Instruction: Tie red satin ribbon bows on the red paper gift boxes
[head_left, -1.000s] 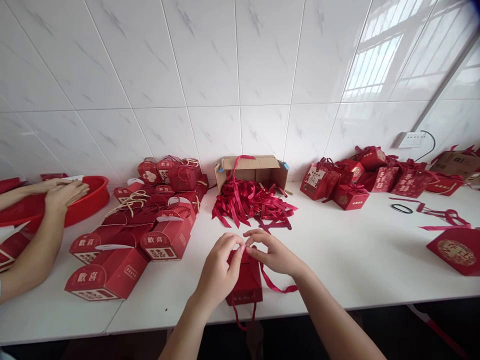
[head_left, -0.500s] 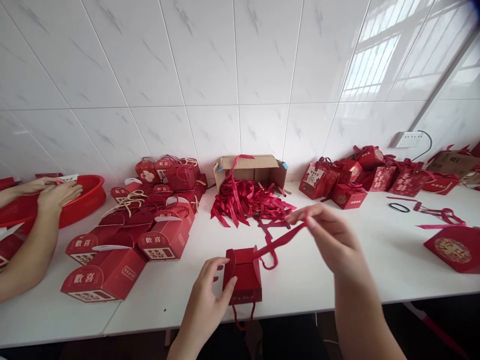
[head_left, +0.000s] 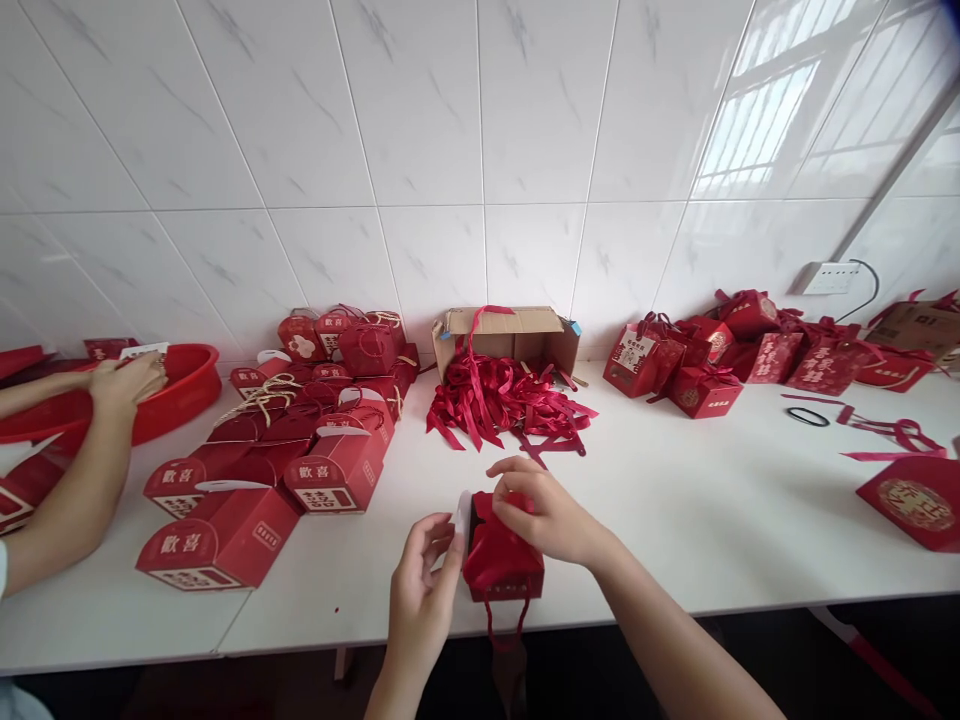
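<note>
A small red gift box (head_left: 517,585) stands near the table's front edge, its cord handle hanging over that edge. My left hand (head_left: 427,575) is at the box's left side, thumb and fingers closed on its upright side flap (head_left: 463,512), whose pale inner face shows. Above the top of the box is my right hand (head_left: 544,515), its thumb and forefinger pinched together on a red ribbon (head_left: 495,553). The ribbon lies across the box top; its end in the fingers is mostly hidden.
Behind the box, loose red ribbons (head_left: 506,400) spill from a cardboard box (head_left: 517,322). Several red gift boxes (head_left: 217,540) crowd the left; more tied boxes (head_left: 705,392) stand at right. A co-worker's arm (head_left: 97,480) reaches over a red basin (head_left: 176,405) at far left.
My right hand has come left and down from the raised ribbon to above the box, bringing the ribbon over its top. The left side flap now stands up at my left fingers.
</note>
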